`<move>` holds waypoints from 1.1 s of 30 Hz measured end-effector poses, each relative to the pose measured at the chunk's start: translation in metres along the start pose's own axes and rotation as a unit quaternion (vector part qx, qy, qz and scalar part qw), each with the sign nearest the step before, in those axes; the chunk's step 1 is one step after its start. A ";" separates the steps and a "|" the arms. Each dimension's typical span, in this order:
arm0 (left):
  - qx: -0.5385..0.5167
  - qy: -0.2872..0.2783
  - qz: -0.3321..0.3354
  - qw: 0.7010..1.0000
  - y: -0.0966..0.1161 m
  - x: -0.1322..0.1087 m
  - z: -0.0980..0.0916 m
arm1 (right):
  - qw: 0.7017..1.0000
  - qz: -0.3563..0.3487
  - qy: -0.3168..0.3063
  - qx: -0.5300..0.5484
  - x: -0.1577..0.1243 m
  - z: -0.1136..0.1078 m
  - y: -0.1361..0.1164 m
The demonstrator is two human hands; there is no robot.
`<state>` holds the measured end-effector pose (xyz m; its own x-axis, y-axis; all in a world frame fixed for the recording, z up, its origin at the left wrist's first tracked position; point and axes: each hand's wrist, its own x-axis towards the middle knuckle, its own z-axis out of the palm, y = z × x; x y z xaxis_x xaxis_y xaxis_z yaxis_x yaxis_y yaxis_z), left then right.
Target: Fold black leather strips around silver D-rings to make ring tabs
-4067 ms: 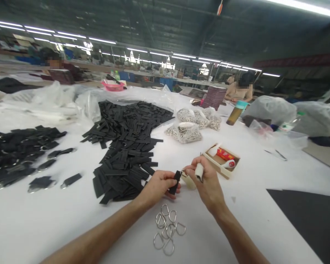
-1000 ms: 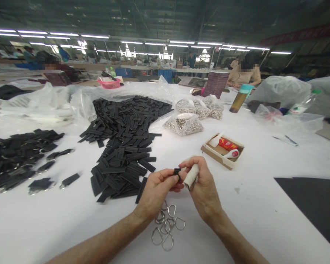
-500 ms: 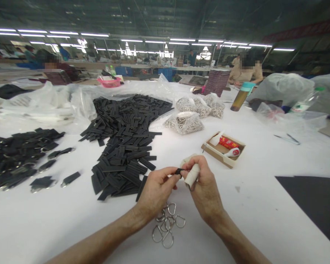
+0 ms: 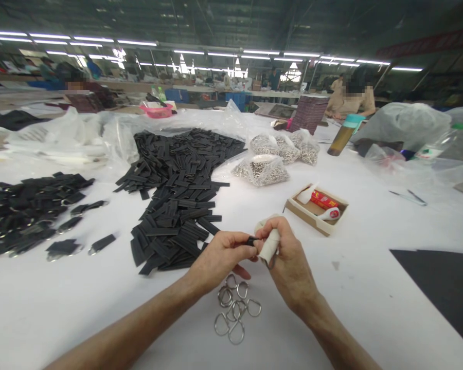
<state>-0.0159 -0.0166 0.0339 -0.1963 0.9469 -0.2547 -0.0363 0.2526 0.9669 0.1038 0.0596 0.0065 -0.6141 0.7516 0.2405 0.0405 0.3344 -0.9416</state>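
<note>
Above the table's front part, my left hand is closed, pinching a small black strap piece between thumb and forefinger. My right hand is closed around an off-white cylinder that looks wrapped; its kind is unclear. The right fingertips meet the strap piece's other end, and fingers hide most of it. Just below my hands lie several loose metal D-rings. Beyond my left hand spreads a big heap of black strap pieces. Farther left is a pile of strap pieces with rings.
A small open box with a red glue tube stands beyond my right hand. Behind it are plastic bags of metal rings and a drink bottle. Tweezers and a black sheet lie to the right. Co-workers sit farther back.
My left hand has shifted slightly left, its lower fingers loosening away, showing more of the D-rings. Both hands still meet at the strap piece. The view has tilted slightly.
</note>
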 end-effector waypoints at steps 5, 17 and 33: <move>-0.023 0.010 -0.005 1.000 -0.001 -0.002 0.002 | 1.000 -0.008 0.012 0.022 0.000 0.000 0.002; -0.033 0.066 0.007 0.997 -0.004 0.000 0.004 | 0.996 0.015 0.008 0.082 0.001 0.001 -0.004; -0.028 0.081 -0.001 0.996 -0.007 -0.001 0.010 | 0.997 0.032 0.010 0.075 0.003 0.000 -0.006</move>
<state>-0.0057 -0.0177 0.0274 -0.3518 0.9006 -0.2552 -0.0900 0.2388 0.9669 0.1015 0.0600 0.0132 -0.5978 0.7806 0.1822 -0.0395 0.1983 -0.9793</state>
